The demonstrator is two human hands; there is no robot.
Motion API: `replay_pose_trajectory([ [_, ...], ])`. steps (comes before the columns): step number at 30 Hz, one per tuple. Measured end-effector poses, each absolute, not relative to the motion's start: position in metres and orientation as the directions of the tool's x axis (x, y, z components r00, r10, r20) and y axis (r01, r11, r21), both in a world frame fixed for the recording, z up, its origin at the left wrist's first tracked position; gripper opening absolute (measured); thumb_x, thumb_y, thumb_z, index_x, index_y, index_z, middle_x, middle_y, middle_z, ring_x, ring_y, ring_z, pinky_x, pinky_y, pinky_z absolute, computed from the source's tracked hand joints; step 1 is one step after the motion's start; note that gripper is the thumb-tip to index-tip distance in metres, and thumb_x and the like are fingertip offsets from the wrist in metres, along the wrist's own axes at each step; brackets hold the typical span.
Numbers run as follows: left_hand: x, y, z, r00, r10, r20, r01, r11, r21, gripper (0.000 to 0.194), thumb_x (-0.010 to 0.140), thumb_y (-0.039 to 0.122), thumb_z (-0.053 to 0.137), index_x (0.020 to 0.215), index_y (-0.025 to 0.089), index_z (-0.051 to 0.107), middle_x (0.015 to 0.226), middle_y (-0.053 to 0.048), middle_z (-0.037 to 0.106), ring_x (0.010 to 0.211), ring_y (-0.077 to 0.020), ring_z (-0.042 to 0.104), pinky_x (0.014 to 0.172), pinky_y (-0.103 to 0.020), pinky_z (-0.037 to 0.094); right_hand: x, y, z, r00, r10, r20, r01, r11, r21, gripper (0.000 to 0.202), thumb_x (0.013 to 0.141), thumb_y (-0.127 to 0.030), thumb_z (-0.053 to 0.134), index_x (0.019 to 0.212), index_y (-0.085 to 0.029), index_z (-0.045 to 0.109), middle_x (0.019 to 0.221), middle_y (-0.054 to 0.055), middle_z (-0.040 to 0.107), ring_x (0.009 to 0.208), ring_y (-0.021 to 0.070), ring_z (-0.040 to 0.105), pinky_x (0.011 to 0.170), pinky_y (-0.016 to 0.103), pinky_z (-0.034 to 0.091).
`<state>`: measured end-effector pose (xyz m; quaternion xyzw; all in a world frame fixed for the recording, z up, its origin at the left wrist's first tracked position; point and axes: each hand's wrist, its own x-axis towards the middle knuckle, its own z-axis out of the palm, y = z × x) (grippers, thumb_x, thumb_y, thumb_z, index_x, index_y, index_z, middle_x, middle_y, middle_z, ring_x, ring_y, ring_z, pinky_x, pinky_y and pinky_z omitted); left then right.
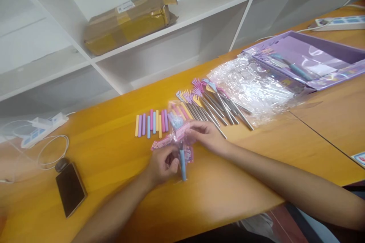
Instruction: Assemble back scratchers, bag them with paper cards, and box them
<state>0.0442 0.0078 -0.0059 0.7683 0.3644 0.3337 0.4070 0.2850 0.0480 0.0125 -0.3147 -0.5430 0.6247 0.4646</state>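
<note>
A row of coloured tubes (154, 122) is lying just beyond the hands, and to its right a bundle of metal sticks (235, 110) with hand-shaped ends is fanning out across the table (114, 201). Crumpled clear plastic (251, 83) is spreading past the sticks and reaching the purple box (339, 80), which is holding wrapped pieces and taking up the far right, with a power strip (342, 22) sitting behind it. On the left, a dark phone (70, 190) is lying near a looped white cable (67, 148) and a second strip (45, 131). A blue-handled stick (183, 165) in a clear wrapper is standing out between the two hands, its pink card (182, 131) uppermost; the right hand (203, 134) is pinching that card between thumb and fingers. The left hand (162, 165) is curling its fingers just beside the handle, though whether they are gripping the wrapper I cannot tell. The white shelving (208, 13), bearing a taped carton (128, 22), is bounding the table's far side, while the near edge is running beneath the right forearm. Bare wood is stretching between the phone and the left forearm, and also from the right forearm towards the plastic, crossed by a dark seam (319, 135).
</note>
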Motion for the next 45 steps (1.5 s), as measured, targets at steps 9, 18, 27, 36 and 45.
replay_pose_trajectory([
  [9, 0.051, 0.015, -0.004, -0.048, 0.981, 0.189, 0.018, -0.188, 0.982, 0.046, 0.103, 0.044, 0.069, 0.142, 0.025, 0.055, 0.097, -0.001, 0.067, 0.074, -0.0126, 0.062, 0.071, -0.022, 0.051, 0.276, 0.038, 0.005, -0.534, 0.823, 0.194, -0.069, 0.186, -0.98, 0.025, 0.102, -0.04, 0.072, 0.098, -0.017, 0.08, 0.098, 0.006, 0.069, 0.081, 0.0133, 0.064, 0.066, 0.027, 0.056],
  [18, 0.05, 0.017, -0.007, -0.081, 0.984, 0.156, -0.003, -0.157, 0.988, 0.043, 0.103, 0.043, 0.07, 0.14, 0.025, 0.06, 0.101, -0.003, 0.068, 0.091, -0.0163, 0.068, 0.085, -0.027, 0.057, 0.28, 0.041, 0.005, -0.651, 0.733, 0.196, -0.009, 0.251, -0.968, 0.021, 0.101, -0.036, 0.072, 0.09, -0.019, 0.078, 0.09, 0.003, 0.068, 0.082, 0.0143, 0.063, 0.07, 0.03, 0.054],
  [27, 0.046, 0.018, -0.016, 0.002, 0.97, 0.245, -0.062, -0.244, 0.968, 0.037, 0.1, 0.025, 0.066, 0.137, 0.027, 0.062, 0.096, -0.001, 0.066, 0.083, -0.014, 0.064, 0.078, -0.026, 0.056, 0.279, 0.041, 0.001, -0.671, 0.708, 0.22, -0.055, 0.249, -0.967, 0.019, 0.101, -0.031, 0.073, 0.092, -0.016, 0.08, 0.089, 0.004, 0.069, 0.081, 0.0131, 0.061, 0.069, 0.028, 0.049],
  [36, 0.048, 0.018, -0.014, -0.01, 0.979, 0.203, -0.024, -0.204, 0.979, 0.032, 0.103, 0.031, 0.067, 0.135, 0.027, 0.063, 0.095, -0.001, 0.066, 0.088, -0.0167, 0.068, 0.083, -0.029, 0.057, 0.279, 0.041, 0.006, -0.679, 0.698, 0.229, -0.05, 0.267, -0.962, 0.019, 0.102, -0.03, 0.072, 0.093, -0.015, 0.08, 0.089, 0.004, 0.07, 0.082, 0.0136, 0.061, 0.073, 0.029, 0.049],
  [45, 0.045, 0.021, -0.013, 0.023, 0.959, 0.282, 0.011, -0.282, 0.959, 0.014, 0.099, 0.025, 0.067, 0.112, 0.024, 0.072, 0.102, -0.003, 0.061, 0.09, -0.0172, 0.061, 0.086, -0.03, 0.053, 0.28, 0.041, 0.001, -0.664, 0.712, 0.226, -0.072, 0.24, -0.968, 0.018, 0.101, -0.03, 0.072, 0.094, -0.016, 0.08, 0.09, 0.005, 0.07, 0.082, 0.0137, 0.063, 0.071, 0.028, 0.051],
])
